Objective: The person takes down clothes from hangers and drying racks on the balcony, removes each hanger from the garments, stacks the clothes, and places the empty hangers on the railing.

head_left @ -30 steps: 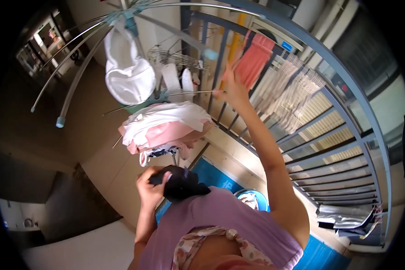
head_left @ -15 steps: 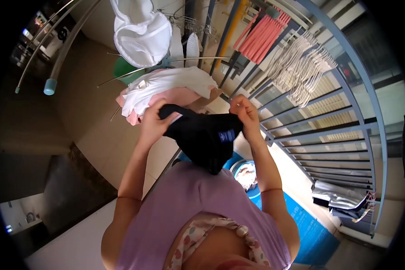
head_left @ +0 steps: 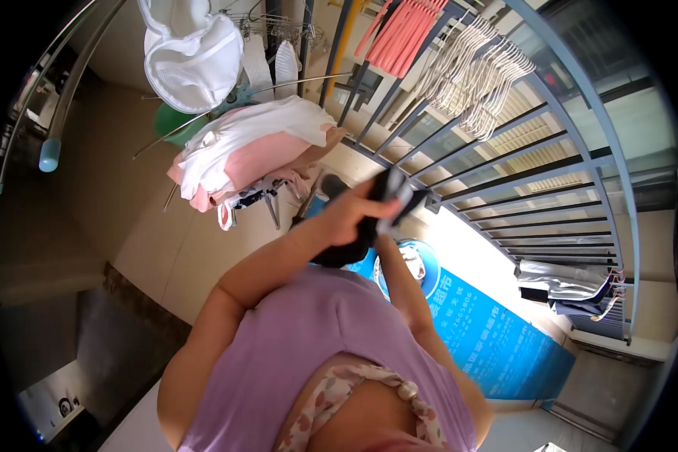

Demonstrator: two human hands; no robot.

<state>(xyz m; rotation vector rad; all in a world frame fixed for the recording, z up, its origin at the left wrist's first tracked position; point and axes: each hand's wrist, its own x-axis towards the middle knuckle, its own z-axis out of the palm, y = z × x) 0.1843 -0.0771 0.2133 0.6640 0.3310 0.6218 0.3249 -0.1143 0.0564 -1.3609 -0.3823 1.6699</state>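
Observation:
A black garment (head_left: 348, 252) is bunched up in front of my chest, with a blurred black and white part at its upper right. My left hand (head_left: 346, 217) reaches across my body and is closed on the cloth, smeared a little by motion. Behind it, my right hand (head_left: 385, 239) is mostly hidden by the garment and the left hand. Only its wrist side shows, so its fingers cannot be made out. Below the hands stands a blue basin (head_left: 428, 275) with light-coloured laundry in it.
White and pink clothes (head_left: 256, 143) lie over a metal rack at the upper left, near a white mesh laundry bag (head_left: 196, 64). White hangers (head_left: 478, 79) and pink hangers (head_left: 403, 34) hang along the railing (head_left: 550, 162) on the right. A blue printed mat (head_left: 497, 339) covers the floor.
The garment, held spread between both hands before, is now bunched together. My left hand has swung right across my body, and my right hand has dropped behind the cloth. The view has shifted.

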